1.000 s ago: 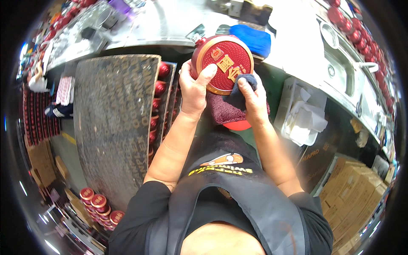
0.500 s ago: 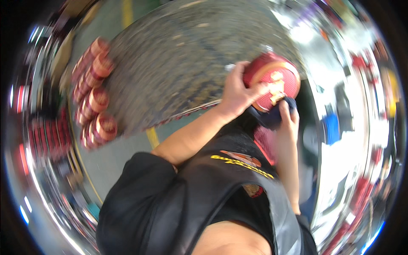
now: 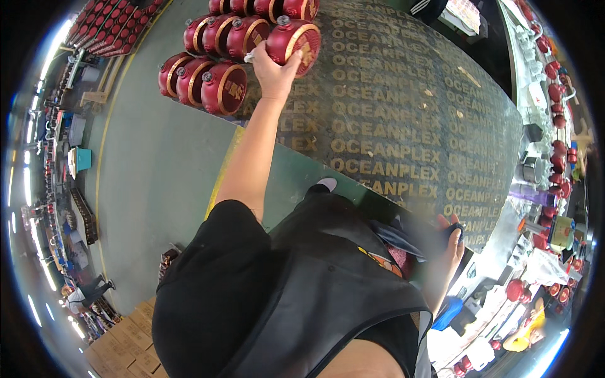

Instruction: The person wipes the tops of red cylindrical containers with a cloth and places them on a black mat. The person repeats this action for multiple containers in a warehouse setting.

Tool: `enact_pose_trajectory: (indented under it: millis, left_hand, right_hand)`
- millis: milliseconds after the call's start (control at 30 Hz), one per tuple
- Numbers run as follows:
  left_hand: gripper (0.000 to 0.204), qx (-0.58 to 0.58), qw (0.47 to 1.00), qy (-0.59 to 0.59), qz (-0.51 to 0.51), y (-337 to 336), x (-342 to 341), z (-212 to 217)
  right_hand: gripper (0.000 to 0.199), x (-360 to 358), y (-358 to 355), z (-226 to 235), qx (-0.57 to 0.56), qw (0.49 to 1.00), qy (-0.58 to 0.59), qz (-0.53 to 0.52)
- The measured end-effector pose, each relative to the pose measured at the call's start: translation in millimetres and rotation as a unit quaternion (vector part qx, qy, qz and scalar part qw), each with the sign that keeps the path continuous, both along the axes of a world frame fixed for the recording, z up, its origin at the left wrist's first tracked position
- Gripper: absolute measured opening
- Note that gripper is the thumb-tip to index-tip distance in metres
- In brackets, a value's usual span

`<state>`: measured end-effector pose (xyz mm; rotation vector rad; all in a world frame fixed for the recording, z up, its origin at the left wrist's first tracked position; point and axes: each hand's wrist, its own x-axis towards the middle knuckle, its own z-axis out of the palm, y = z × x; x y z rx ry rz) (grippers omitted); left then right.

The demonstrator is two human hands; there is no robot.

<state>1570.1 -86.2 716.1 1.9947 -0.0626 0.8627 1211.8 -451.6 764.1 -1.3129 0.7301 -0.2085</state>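
Observation:
My left hand [image 3: 275,74] reaches to the far left of the board-topped table and grips a red drum-shaped bottle [image 3: 291,39]. The bottle has gold bands, a gold emblem on its round face and a clear stopper. It is beside several matching bottles [image 3: 220,88] standing in rows; whether it rests on the table I cannot tell. Near the table's front right edge, my right hand [image 3: 451,252] has its fingers curled round a dark blue cloth [image 3: 398,238], which hangs toward my apron. Part of that hand is blurred.
The brown printed board [image 3: 391,107] covers the tabletop, with small pale scraps on it. At the right runs a bench crowded with red and clear items [image 3: 535,170]. Cardboard boxes [image 3: 123,343] stand lower left. Stacked red goods [image 3: 110,28] are far left on the green floor.
My left hand has carried the bottle from in front of me to the rows at the far left. My right hand, with the cloth, has come away from it and lowered. My view has turned.

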Motion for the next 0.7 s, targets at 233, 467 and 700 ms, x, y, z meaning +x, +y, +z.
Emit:
enact_pose_trajectory:
  millis: [233, 467, 700]
  left_hand:
    - [0.066, 0.042, 0.994, -0.039, 0.092, 14.3, 37.1, -54.8]
    - [0.069, 0.034, 0.996, -0.029, 0.077, 21.0, 46.0, -59.5]
    - [0.075, 0.072, 0.994, -0.044, 0.070, 27.0, 52.9, -65.4]
  right_hand:
    - [0.053, 30.5, 9.4, 4.2, -0.025, 0.999, 0.040, 0.003]
    - [0.055, 25.7, 7.8, -6.0, -0.014, 0.999, 0.045, -0.003]
    - [0.052, 6.2, 2.2, -15.4, 0.004, 0.999, 0.044, -0.011]
